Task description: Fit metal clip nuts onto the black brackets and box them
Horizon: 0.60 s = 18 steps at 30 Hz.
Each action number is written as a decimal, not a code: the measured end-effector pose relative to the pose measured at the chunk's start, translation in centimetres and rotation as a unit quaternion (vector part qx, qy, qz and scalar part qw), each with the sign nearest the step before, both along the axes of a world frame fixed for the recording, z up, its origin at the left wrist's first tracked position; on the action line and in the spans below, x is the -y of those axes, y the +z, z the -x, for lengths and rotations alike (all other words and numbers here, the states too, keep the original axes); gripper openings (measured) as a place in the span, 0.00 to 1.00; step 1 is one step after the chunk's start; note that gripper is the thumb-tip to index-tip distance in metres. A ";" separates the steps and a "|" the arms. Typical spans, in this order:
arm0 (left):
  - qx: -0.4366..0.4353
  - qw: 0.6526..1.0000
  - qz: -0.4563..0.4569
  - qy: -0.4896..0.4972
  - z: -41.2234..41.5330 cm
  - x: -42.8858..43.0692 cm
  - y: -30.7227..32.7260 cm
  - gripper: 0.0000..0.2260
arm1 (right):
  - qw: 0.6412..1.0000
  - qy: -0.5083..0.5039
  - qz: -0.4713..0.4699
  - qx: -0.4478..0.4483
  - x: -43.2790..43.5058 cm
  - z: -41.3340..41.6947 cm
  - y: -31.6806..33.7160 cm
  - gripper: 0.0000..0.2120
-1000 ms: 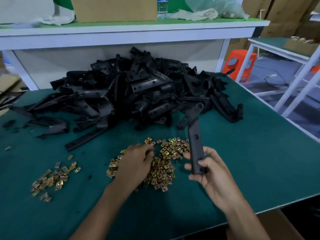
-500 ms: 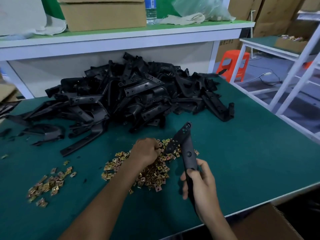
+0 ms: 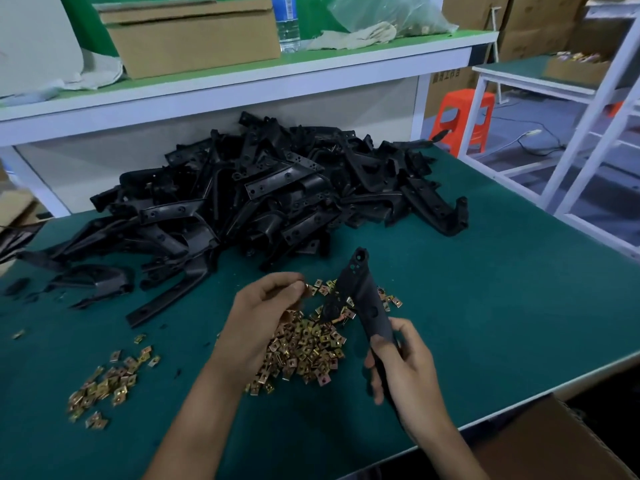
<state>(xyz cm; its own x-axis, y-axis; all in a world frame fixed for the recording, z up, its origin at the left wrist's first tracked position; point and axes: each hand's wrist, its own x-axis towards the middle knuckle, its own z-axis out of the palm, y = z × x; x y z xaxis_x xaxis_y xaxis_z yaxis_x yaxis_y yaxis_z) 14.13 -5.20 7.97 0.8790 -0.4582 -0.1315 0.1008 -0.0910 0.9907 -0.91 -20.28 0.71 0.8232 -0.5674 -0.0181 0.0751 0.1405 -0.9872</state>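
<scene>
A dark green mat covers the work table [image 3: 502, 306], which stands in a workshop. Behind it runs a white shelf [image 3: 242, 81] with a green top that carries a cardboard box [image 3: 194, 39], a water bottle [image 3: 287, 26], a cloth [image 3: 349, 38] and a plastic bag [image 3: 391, 12]. To the right stand an orange stool [image 3: 464, 116] and a white-framed table [image 3: 519, 69]. Part of a brown carton [image 3: 554, 441] shows at the near right edge.

A big pile of brackets [image 3: 270, 195] fills the far side of the mat. A heap of nuts [image 3: 308, 348] lies between the forearms, and a smaller heap [image 3: 110, 379] lies well to the left.

The left hand [image 3: 263, 317] hovers over the main heap, thumb and fingertips pinched on a clip nut [image 3: 306, 288] that is barely visible. The right hand [image 3: 405, 365] grips the near end of a black bracket [image 3: 363, 299], held above the heap. Its long axis runs away from the person, leaning slightly left, and its holed far tip points at the pile. A shorter arm branches down towards the nuts.
</scene>
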 end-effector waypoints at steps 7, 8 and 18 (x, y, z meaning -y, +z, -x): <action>-0.065 0.995 0.068 -0.021 2.9 -0.5 2.2 0.06 | 0.999 0.006 0.047 -0.001 -0.5 0.2 0.2 0.12; -0.062 0.996 0.065 -0.020 3.0 -0.5 2.2 0.05 | 0.999 0.006 0.048 -0.002 -0.6 0.2 0.2 0.12; -0.036 0.998 0.053 -0.013 3.2 -0.5 1.7 0.03 | 0.996 0.015 0.083 -0.012 -0.5 0.3 -0.1 0.02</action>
